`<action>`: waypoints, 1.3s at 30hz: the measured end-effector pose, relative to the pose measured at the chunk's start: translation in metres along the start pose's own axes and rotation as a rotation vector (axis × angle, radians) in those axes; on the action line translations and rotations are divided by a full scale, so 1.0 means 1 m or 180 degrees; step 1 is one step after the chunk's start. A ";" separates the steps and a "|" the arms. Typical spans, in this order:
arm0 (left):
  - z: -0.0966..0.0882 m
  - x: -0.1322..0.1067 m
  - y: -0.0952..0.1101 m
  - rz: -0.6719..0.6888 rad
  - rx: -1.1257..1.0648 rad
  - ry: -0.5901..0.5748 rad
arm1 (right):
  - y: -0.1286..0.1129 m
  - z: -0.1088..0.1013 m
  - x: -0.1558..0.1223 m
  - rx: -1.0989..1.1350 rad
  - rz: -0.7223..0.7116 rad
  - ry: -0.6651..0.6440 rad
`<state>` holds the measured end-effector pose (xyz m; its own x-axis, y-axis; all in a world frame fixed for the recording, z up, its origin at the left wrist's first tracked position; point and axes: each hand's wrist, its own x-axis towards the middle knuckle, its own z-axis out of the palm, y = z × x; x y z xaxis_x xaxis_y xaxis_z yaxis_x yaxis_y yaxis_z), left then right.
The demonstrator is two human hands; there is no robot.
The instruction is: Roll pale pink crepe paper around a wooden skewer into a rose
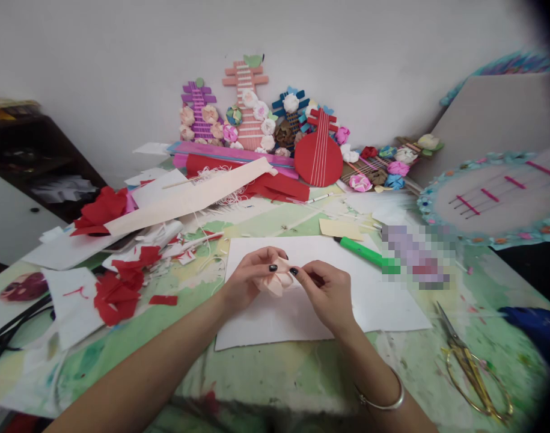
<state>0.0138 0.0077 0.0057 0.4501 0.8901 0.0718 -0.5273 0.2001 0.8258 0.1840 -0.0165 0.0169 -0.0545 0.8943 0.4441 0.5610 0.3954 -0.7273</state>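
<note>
Because thin paper probably creases easily, the left hand (251, 274) has only a fingertip pinch on the pale paper flower (275, 285), right hand (329, 294) nipping its edge, all above a white sheet (252, 328); scissors (464, 355) sit off right, likely for elbow room.

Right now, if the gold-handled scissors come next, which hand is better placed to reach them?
Likely the right hand: the gold-handled scissors lie on its side, handles toward the person. The left hand is farther off and cradles the pale peach paper flower; the right is at its edge.
</note>
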 end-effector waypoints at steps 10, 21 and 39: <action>-0.004 0.001 0.007 0.0340 0.1394 0.0293 | 0.003 0.001 0.000 -0.0413 -0.0292 0.0000; -0.001 0.001 0.008 0.0166 0.1567 0.0282 | 0.007 -0.002 -0.001 -0.0475 -0.0253 -0.0161; 0.003 -0.001 0.008 0.0265 0.1828 0.0316 | 0.007 -0.001 -0.002 -0.0580 -0.0533 -0.0135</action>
<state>0.0115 0.0071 0.0142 0.3395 0.9329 0.1197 -0.0708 -0.1015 0.9923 0.1883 -0.0159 0.0115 -0.1918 0.8290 0.5253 0.6805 0.4980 -0.5375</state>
